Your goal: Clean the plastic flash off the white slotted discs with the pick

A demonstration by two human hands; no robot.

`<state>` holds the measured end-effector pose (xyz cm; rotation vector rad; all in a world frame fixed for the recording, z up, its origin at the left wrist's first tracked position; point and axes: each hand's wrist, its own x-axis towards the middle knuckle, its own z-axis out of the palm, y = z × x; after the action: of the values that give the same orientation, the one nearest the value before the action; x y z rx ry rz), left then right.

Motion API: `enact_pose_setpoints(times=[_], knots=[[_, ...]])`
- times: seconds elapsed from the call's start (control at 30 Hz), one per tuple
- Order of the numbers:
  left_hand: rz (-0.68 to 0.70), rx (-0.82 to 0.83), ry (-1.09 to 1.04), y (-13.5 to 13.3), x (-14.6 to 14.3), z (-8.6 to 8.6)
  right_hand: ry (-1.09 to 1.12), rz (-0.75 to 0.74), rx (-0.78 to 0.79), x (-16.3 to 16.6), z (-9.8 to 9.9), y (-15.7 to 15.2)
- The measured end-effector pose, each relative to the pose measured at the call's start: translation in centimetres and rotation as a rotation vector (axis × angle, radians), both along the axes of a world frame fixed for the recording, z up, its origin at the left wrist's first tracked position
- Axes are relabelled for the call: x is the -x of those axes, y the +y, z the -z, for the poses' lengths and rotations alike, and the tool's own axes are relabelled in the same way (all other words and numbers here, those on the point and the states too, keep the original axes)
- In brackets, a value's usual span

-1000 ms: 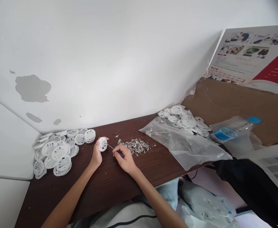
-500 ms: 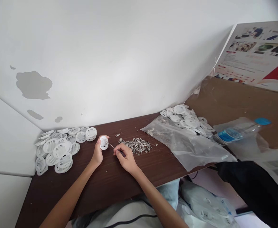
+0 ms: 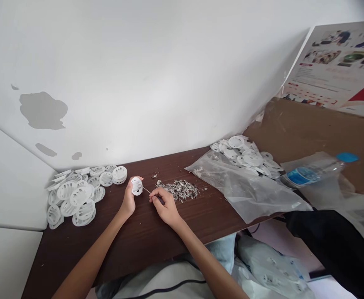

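Note:
My left hand (image 3: 128,202) is closed around the edge of a round white slotted plastic disc (image 3: 136,186), holding it up above the table. In my right hand (image 3: 165,207) is a thin screwdriver (image 3: 146,190), its pale shaft pointing left with the tip at the disc's face. My fingers hide most of its dark handle. Just behind my right hand lies a heap of small metallic pieces (image 3: 182,190). A pile of similar white slotted discs (image 3: 80,196) rests on the table left of my left hand.
More white discs (image 3: 252,158) lie at the back right by a clear plastic bag (image 3: 256,197) on the brown table (image 3: 132,245). A bottle with a blue cap (image 3: 303,176) lies farther right near cardboard (image 3: 309,128). A white wall (image 3: 157,83) stands behind.
Almost nothing differs. The whole view has shifted slightly; both hands keep hold of the disc and the screwdriver, with the tip still at the disc.

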<state>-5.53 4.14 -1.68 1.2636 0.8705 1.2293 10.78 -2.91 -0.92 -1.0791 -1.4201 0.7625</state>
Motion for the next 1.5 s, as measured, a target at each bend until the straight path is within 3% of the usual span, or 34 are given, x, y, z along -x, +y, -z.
enact_pose_setpoints(times=[1.1, 1.5], knots=[[-0.014, -0.021, 0.092, -0.16, -0.15, 0.52, -0.041, 0.017, -0.061, 0.30, 0.28, 0.10], [0.005, -0.016, 0.081, -0.31, -0.14, -0.16, -0.057, 0.018, -0.084, 0.31, 0.42, 0.54]])
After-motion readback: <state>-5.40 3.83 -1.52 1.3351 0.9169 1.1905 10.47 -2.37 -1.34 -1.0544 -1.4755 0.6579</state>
